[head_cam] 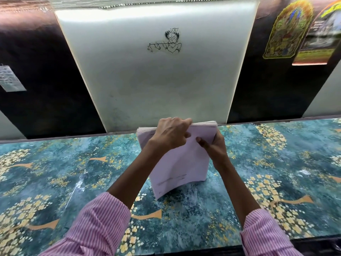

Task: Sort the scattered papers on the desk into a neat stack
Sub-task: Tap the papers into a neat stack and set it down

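A stack of white papers (180,163) stands upright on its lower edge on the desk (258,163), near the middle by the back wall. My left hand (171,133) grips the stack's top edge, fingers curled over it. My right hand (214,145) holds the right side, thumb on the front sheet and fingers behind. The front sheet carries faint lines of writing near its lower edge, and its bottom bows outward a little. The far sheets are hidden behind the front one.
The desk has a teal cover with yellow flower patterns under clear plastic. A white panel (156,74) with a small line drawing stands right behind the stack, dark panels beside it. Posters (289,28) hang at the upper right, a small note (11,78) at the left.
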